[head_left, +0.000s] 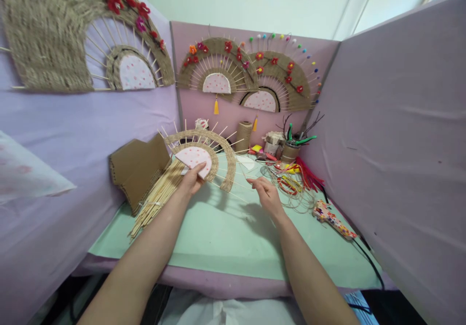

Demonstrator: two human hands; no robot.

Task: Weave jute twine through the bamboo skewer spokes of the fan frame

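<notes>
craft workshop corner, finished woven fans (227,55) hanging beyond the hands (194,179), twine spool (243,138) standing just past them, glue gun (333,218) lying right of the right hand (267,196), mint-green tabletop (225,247) spreading beneath both

Left of the left hand (194,179), bundled sticks (160,198) and cardboard (136,169) block the way; right of the right hand (267,196), tangled cords (289,186) and a corded tool (333,220). Nearer than both, green tabletop (222,245) lies open.

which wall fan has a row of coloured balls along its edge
The rightmost woven fan on the back panel: multicoloured balls ring its edge; the middle fan and left-wall fan don't.
</notes>
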